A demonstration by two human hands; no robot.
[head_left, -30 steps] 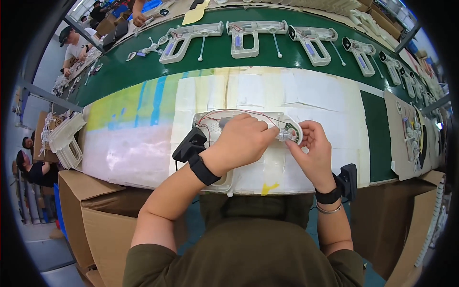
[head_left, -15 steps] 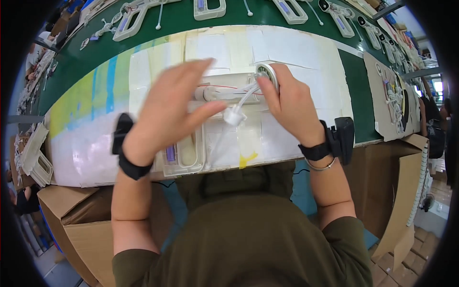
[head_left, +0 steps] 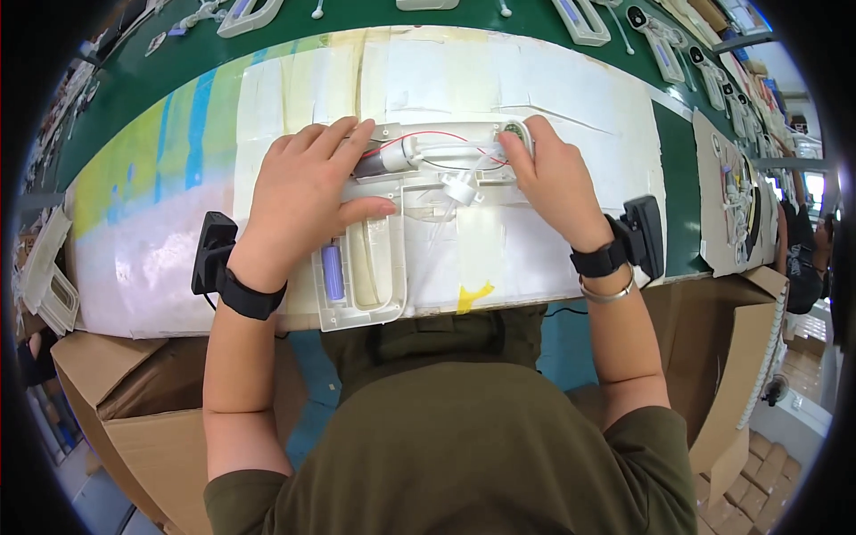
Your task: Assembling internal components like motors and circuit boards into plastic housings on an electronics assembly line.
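A white plastic gun-shaped housing half (head_left: 399, 267) lies with its inner side up in front of me. My left hand (head_left: 303, 192) lies over its left end, fingers stretched out and thumb apart, partly covering a grey cylindrical motor (head_left: 371, 164). My right hand (head_left: 557, 183) pinches a small round part with a green circuit board (head_left: 513, 132) at the right end of the housing. A red wire (head_left: 437, 133) arcs along the barrel. Below the barrel is a white plastic cap (head_left: 461, 188) with clear tubing. In the handle sits a purple battery cell (head_left: 333, 272).
White and yellow taped sheets cover the cardboard work surface (head_left: 535, 241). More housings (head_left: 584, 22) lie along the green bench at the back. A cardboard sheet with parts (head_left: 722, 192) is at the right. Open cardboard boxes (head_left: 169, 419) stand below both sides.
My left hand has come down onto the left end of the housing. My right hand has lowered the round part to the housing's right end. The view has shifted slightly.
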